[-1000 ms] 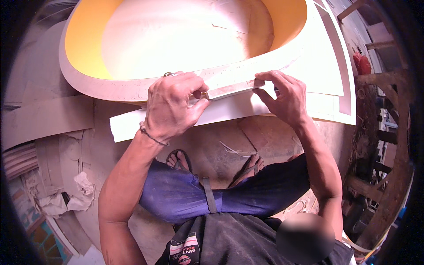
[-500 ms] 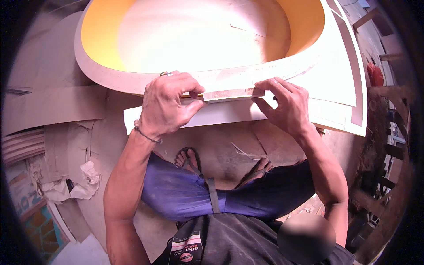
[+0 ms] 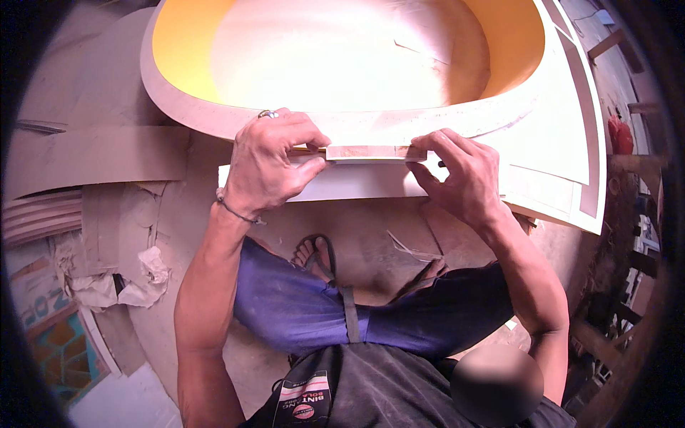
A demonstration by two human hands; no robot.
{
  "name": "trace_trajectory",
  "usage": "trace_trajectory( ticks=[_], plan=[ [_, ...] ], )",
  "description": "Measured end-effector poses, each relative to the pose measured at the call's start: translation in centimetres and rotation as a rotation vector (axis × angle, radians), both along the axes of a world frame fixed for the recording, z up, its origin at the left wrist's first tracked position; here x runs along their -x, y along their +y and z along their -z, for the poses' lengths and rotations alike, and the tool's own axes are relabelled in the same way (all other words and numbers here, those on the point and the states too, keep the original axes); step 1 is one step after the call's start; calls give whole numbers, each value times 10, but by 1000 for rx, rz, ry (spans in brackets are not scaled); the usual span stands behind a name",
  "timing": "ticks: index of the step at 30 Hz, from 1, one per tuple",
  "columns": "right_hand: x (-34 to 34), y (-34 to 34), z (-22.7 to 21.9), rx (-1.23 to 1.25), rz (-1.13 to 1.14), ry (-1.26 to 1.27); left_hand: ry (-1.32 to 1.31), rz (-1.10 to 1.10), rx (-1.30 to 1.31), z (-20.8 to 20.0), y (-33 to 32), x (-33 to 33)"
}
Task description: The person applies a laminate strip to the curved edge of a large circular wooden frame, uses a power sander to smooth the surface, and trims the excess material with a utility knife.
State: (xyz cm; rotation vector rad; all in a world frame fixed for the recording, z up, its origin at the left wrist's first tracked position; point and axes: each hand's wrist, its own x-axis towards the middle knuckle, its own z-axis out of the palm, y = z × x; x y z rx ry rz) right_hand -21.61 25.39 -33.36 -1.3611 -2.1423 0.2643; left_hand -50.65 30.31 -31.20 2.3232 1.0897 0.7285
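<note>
Wood strip: flat against the near rim of the big curved yellow mould.
Left hand: closed on the strip's left end, pinning it.
Right hand: fingertips pinching its right end.
White board: just under the strip.

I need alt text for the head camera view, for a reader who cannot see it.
Seen from above, a seated person's left hand and right hand pinch the two ends of a thin pale strip against the rim of a large curved panel with a yellow inside.
</note>
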Motion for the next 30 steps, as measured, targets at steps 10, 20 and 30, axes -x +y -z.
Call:
trace_trajectory(
  ticks=[10, 20, 30],
  plan=[
    [8, 3, 17, -61, -66, 66, 84, -53, -29, 4, 4, 7],
    [0, 5, 38, -5, -95, 73, 171, -37, -107, 15, 5, -2],
    [5, 8, 49, 22, -113, 99, 216, -57, -152, 20, 6, 0]
  ],
)
